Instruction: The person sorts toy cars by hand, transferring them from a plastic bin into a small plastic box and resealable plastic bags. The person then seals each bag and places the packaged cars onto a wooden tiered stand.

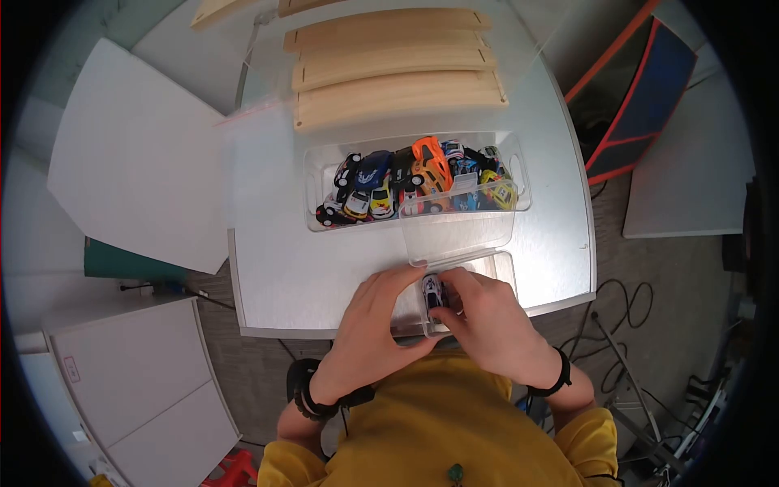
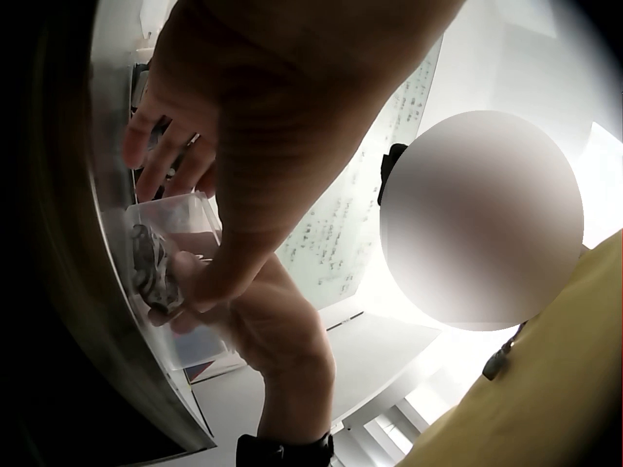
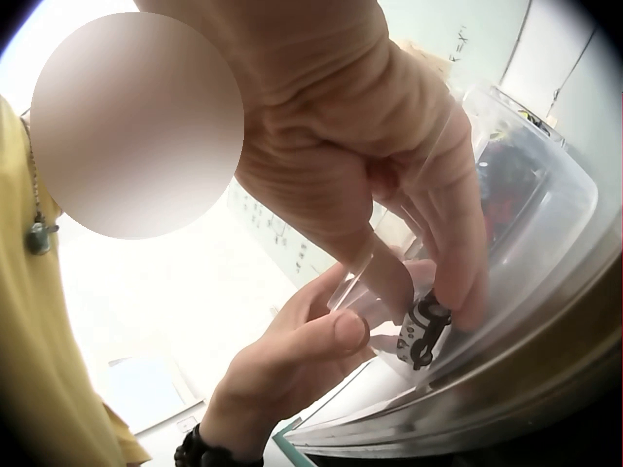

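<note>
Shirt (image 1: 430, 414) | right hand (image 1: 497, 326) pinches white car (image 1: 432, 294) | long axis near-far, nose unclear

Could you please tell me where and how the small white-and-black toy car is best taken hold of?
Probably the toy car is best pinched across its long sides, from above and the right: its body is narrow, its top faces the head camera, and the left hand stands close on its left.
</note>
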The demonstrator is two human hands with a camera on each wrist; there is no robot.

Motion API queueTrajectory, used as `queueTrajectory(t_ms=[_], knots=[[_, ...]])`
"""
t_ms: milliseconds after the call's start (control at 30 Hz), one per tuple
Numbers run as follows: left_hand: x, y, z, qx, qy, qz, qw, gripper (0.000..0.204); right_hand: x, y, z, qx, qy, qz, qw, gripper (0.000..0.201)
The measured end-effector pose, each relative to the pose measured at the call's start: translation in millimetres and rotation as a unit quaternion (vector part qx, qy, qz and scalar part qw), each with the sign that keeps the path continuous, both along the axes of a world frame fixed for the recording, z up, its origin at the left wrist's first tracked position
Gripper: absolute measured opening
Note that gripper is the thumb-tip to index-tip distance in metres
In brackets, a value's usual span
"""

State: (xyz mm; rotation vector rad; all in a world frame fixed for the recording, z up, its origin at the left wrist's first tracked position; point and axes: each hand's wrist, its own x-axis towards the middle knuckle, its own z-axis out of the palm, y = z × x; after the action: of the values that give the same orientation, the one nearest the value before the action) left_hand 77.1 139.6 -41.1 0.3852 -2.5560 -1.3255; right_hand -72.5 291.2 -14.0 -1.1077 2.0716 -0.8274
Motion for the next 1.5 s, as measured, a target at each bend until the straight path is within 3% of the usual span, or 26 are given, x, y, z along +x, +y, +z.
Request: queueTrajectory(t_ms=[133, 533, 700, 833, 867, 900, 1000, 1133, 1233, 1433, 1500], knots=[[1, 0, -3, 0.015, 0.004, -0.003, 1.000, 0.089, -1, 0, 1, -0.001, 0.039, 0.012, 0.999, 0.033], [7, -12, 3, 0.041, -0.021, -0.038, 0.998, 0.086, 0, 5, 2, -0.021, -0.024, 0.034, 0.999, 0.032], [9, -18, 4, 0.037, -0.026, -0.048, 0.998, 0.088, -12, 30, 34, -0.147, 0.039, -0.016, 0.988, 0.027], [15, -19, -9, 0.092, 0.030, -0.043, 0.994, 0.081, -33, 43, 28, -0.130, 0.069, -0.094, 0.985, 0.027], [16, -19, -11, 0.092, 0.031, -0.043, 0.994, 0.081, -39, 51, 21, -0.102, 0.042, -0.072, 0.991, 0.043], [18, -19, -13, 0.079, 0.040, -0.050, 0.995, 0.072, -44, 53, 16, -0.102, 0.043, -0.072, 0.991, 0.043], [19, -15, -14, 0.029, 0.041, -0.062, 0.997, 0.054, -55, 58, 3, -0.096, -0.041, 0.044, 0.994, 0.069], [15, -13, -19, -0.066, 0.032, -0.085, 0.994, 0.039, -56, 51, -20, -0.106, -0.049, 0.078, 0.990, 0.067], [18, -14, -22, -0.025, 0.040, -0.071, 0.996, 0.040, -56, 49, -30, -0.141, -0.016, 0.090, 0.986, 0.062], [20, -17, -18, -0.083, 0.040, -0.070, 0.993, 0.037, -57, 45, -41, -0.180, -0.012, 0.092, 0.979, 0.058], [22, -19, -12, -0.110, 0.050, -0.079, 0.989, 0.049, -58, 45, -44, -0.175, -0.035, 0.089, 0.980, 0.060]])
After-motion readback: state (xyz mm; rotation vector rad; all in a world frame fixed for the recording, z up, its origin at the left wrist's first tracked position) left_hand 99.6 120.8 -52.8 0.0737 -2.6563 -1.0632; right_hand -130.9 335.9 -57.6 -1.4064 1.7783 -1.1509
